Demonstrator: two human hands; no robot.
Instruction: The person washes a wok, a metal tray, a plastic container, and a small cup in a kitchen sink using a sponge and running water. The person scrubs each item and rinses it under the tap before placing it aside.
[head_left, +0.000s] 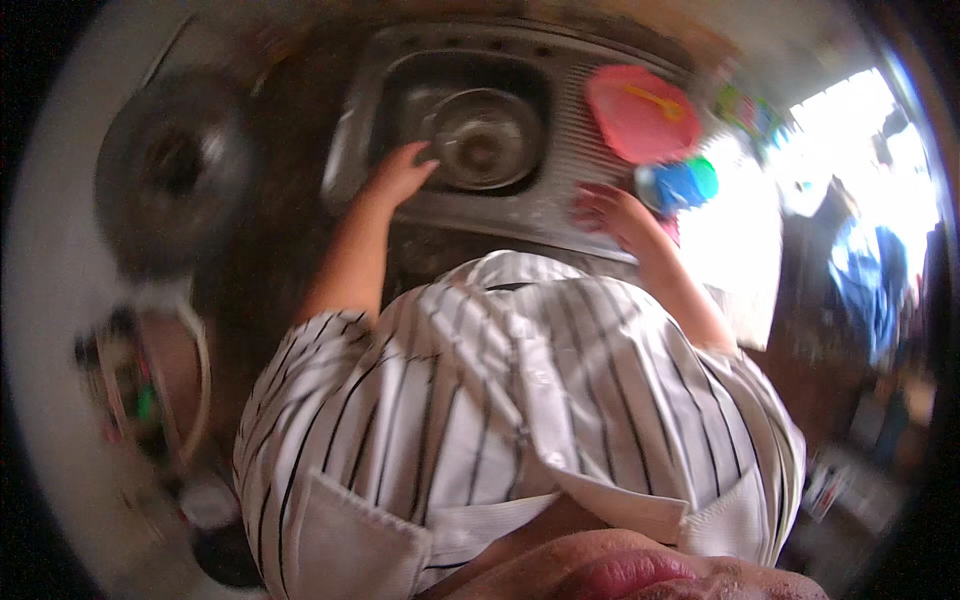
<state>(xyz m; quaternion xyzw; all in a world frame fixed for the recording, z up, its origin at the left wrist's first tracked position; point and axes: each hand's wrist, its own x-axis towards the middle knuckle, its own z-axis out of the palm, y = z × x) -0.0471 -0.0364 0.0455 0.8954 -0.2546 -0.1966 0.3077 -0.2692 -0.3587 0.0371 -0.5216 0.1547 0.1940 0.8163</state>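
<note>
A stainless steel sink (352, 154) lies before me, with a round metal bowl (487, 139) inside its basin. My left hand (407, 172) is over the basin's near left edge, its fingers apart beside the bowl's rim; whether it touches the rim is unclear. Over the ribbed drainboard (566, 150), my right hand (609, 211) has its fingers spread and holds nothing that I can see. Behind it on the drainboard is a pink plastic basin or tray (637, 124) with a yellow utensil (652, 101) on it. A blue container with a green end (679, 184) lies close to my right hand.
A large dark round pan or lid (176, 172) is at the left, above a basket-like container (169, 375). To the right of the sink is a bright white surface (739, 247). Blue cloth (866, 277) hangs farther right. Much of the picture is blurred.
</note>
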